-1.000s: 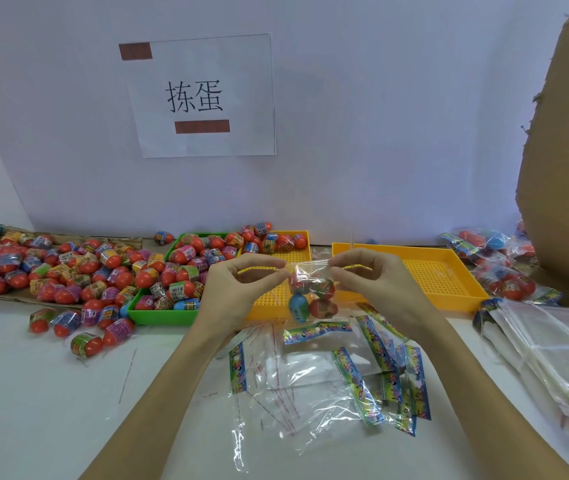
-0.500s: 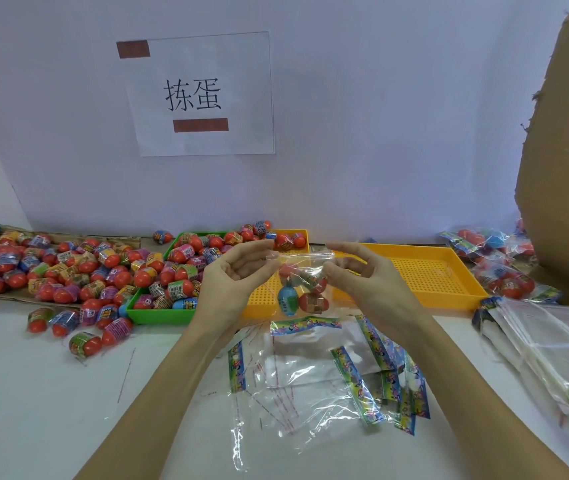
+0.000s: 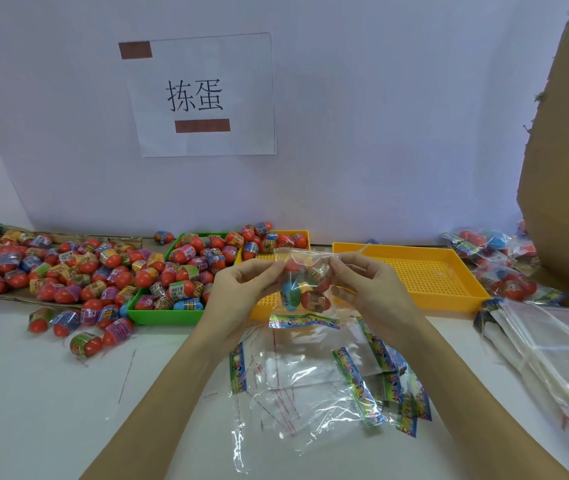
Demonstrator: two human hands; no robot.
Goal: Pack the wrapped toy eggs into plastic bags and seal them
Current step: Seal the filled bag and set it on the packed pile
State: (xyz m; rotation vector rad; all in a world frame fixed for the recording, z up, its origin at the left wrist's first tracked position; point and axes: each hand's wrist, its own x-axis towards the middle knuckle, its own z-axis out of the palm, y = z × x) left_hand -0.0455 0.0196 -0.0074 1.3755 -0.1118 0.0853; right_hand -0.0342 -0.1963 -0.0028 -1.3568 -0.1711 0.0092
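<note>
At the centre of the frame both hands hold one small clear bag (image 3: 305, 289) in the air above the white surface (image 3: 34, 393). The left hand (image 3: 241, 289) pinches its upper left edge between thumb and fingers, and the right hand (image 3: 366, 285) pinches the upper right edge, fingers curled round the plastic. Inside the bag at least three wrapped eggs show: a blue one (image 3: 290, 294), a red one (image 3: 316, 300) low down, and another red one near the top; more may be hidden behind the fingers. A colourful printed strip (image 3: 305, 321) hangs at the bag's lower end.

Three trays stand in a row behind the hands: a green tray (image 3: 158, 315) heaped with eggs, a middle yellow tray (image 3: 265, 308) with a few eggs at its far end, and a right yellow tray (image 3: 425, 271). A large spread of loose eggs (image 3: 51, 268), too many to count, fills the left of the frame. A loose fan of empty bags (image 3: 310, 386) lies in the lower centre, a stack of bags (image 3: 546, 344) sits at lower right, and several filled bags (image 3: 497, 261) lie at the right edge beside a cardboard box (image 3: 567, 150). One paper sign (image 3: 203, 95) hangs on the wall.

Compared with half a second ago, the hands have drawn closer together over the bag's top, and the bag mouth looks folded flatter between them.
</note>
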